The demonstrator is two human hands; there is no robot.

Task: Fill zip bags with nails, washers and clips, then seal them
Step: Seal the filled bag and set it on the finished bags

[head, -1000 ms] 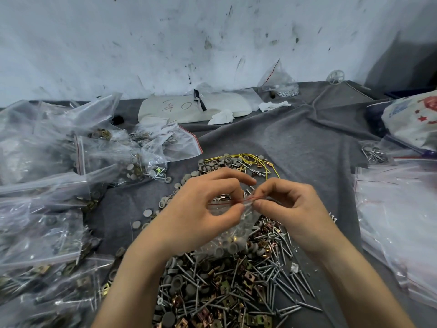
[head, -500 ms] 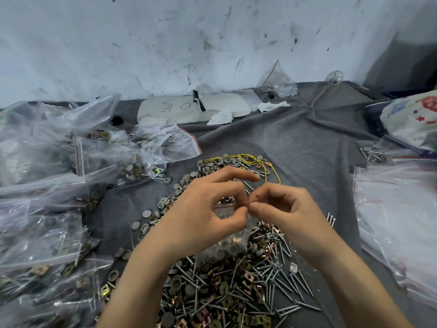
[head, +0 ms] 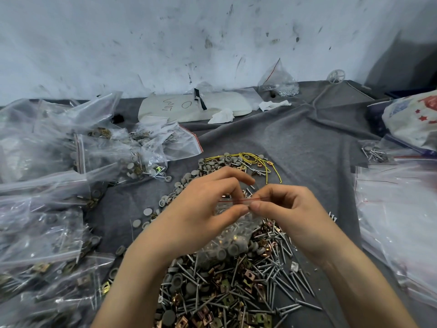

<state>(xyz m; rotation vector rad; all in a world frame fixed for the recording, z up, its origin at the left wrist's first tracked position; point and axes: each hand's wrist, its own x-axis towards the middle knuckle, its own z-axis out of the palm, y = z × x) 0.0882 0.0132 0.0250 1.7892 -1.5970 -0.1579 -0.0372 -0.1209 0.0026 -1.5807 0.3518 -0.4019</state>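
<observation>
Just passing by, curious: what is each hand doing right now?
Left hand: pinching the top edge of a filled zip bag.
Right hand: pinching the same top edge.

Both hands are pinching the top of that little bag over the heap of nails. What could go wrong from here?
1. The left hand and right hand pinch the zip bag at one spot on its red strip. If the rest is not pressed shut, the washers inside could slip out.
2. The bag hangs over the pile of nails. A sharp point might pierce the thin plastic if the bag is set down hard.
</observation>
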